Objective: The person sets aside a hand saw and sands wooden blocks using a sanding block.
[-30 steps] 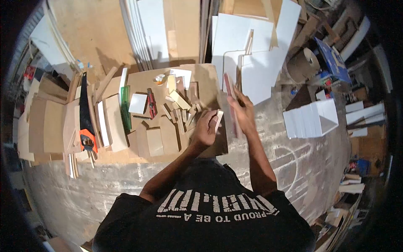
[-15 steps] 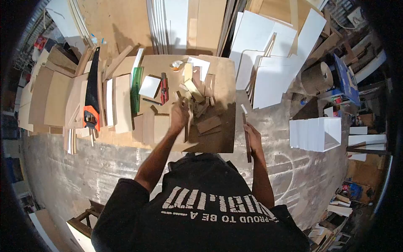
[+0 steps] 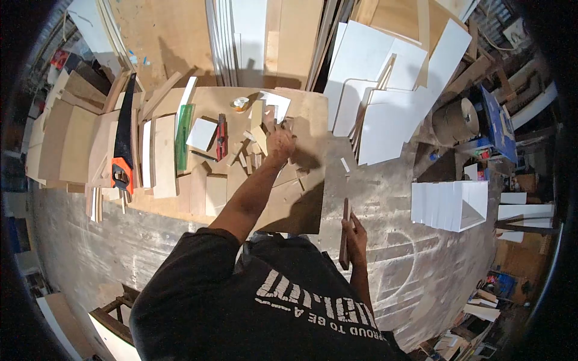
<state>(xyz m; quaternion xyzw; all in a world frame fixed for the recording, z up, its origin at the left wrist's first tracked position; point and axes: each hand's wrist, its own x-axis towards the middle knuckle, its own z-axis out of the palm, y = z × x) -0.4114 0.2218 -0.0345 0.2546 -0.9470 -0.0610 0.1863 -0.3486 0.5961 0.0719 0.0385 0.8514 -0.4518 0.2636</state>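
Note:
My left hand [image 3: 281, 145] reaches over the far part of the bench, its fingers apart at small wood pieces beside a pale wood block [image 3: 257, 114]. Whether its fingertips touch a piece is unclear. Low at the bench's right side, my right hand [image 3: 356, 239] is closed on a narrow wooden strip [image 3: 345, 240], held nearly upright in the view. Small wood offcuts [image 3: 248, 157] lie left of and below my left hand. A red and black tool [image 3: 221, 137] and a white square piece [image 3: 201, 133] lie further left.
A handsaw [image 3: 123, 132] with an orange handle and a green strip [image 3: 183, 135] lie on the bench [image 3: 310, 129] at left. White panels [image 3: 385, 120] lean behind at right. A white box-like stack [image 3: 442, 204] and a small white piece [image 3: 345, 164] are at right.
My left hand, which held a small piece one second ago, has gone to the bench and then further across it. My right hand has lowered with the strip. Loose flat pieces now lie near the bench front.

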